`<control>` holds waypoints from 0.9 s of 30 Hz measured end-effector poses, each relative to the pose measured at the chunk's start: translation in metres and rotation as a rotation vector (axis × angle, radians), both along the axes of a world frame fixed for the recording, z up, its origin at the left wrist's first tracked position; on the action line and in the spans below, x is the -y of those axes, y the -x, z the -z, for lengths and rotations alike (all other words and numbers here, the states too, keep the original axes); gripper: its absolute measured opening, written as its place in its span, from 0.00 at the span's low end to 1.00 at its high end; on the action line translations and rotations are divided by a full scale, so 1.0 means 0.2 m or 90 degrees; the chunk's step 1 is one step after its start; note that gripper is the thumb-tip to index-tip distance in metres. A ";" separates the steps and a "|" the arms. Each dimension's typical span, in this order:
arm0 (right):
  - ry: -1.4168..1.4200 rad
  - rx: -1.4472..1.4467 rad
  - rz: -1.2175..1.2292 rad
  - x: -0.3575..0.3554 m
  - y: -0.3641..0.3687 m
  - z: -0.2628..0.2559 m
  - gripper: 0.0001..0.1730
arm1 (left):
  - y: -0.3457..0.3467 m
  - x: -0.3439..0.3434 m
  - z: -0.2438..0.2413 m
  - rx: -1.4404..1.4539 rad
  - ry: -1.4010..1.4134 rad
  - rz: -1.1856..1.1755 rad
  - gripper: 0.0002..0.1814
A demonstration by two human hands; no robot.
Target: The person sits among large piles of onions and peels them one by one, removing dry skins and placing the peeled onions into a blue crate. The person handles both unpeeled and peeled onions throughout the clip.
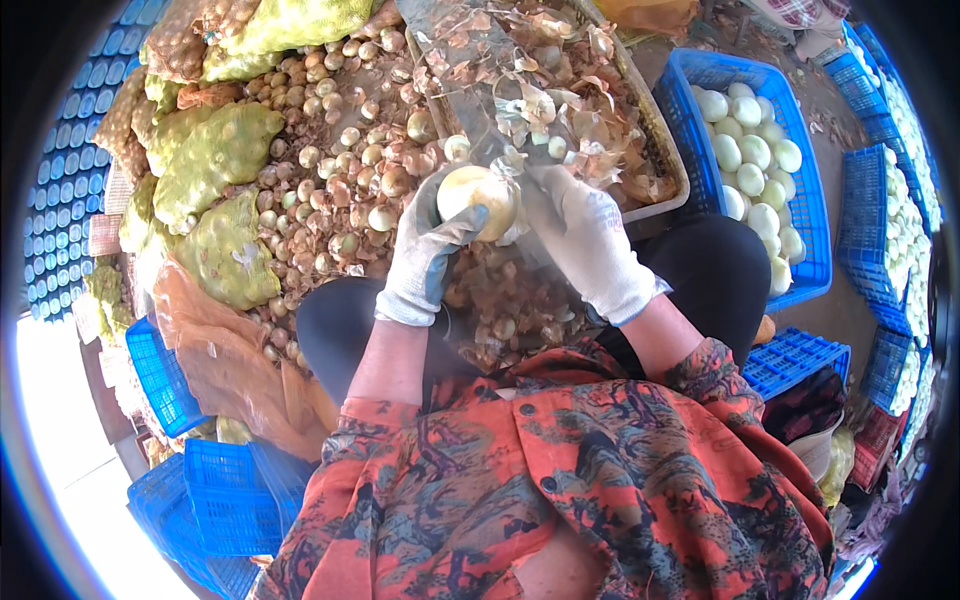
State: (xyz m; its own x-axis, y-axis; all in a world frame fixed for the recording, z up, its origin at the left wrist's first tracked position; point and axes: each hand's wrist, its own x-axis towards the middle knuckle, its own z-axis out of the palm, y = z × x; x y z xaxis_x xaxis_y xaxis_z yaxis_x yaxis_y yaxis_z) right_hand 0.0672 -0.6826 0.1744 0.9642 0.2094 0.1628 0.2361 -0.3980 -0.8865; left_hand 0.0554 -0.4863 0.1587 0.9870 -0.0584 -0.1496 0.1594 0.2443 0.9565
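Observation:
A large onion (472, 201) with pale yellow skin rests in my left hand (431, 240), its gloved thumb and fingers wrapped around it. My right hand (581, 232), in a white glove, is just right of the onion, beside loose papery skin at its end. Motion blurs the right fingers, so whether they grip anything is unclear. Both hands are above my lap. Beyond them, a grey board (469, 82) lies across a shallow tray (679, 172) full of dry onion skins. Trimmed onion ends lie near the board's close end.
Unpeeled onions (345, 161) cover the floor ahead and left, beside yellow-green mesh sacks (217, 161). A blue crate (817, 225) of peeled onions (754, 150) stands right, with more filled crates (862, 217) beyond. Blue crates (229, 502) sit behind on the left. Another person's leg (817, 37) shows at upper right.

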 end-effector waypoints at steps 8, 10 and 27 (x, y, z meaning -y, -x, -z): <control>0.167 0.025 -0.064 0.00 0.07 0.06 0.06 | 0.00 0.06 -0.02 0.011 -0.131 -0.078 0.33; 0.187 0.006 -0.081 0.01 0.08 0.06 0.05 | 0.00 0.08 -0.02 0.024 -0.162 -0.089 0.33; 0.189 -0.168 -0.068 -0.03 0.00 0.15 0.07 | -0.01 0.07 -0.05 -0.040 0.084 -0.061 0.32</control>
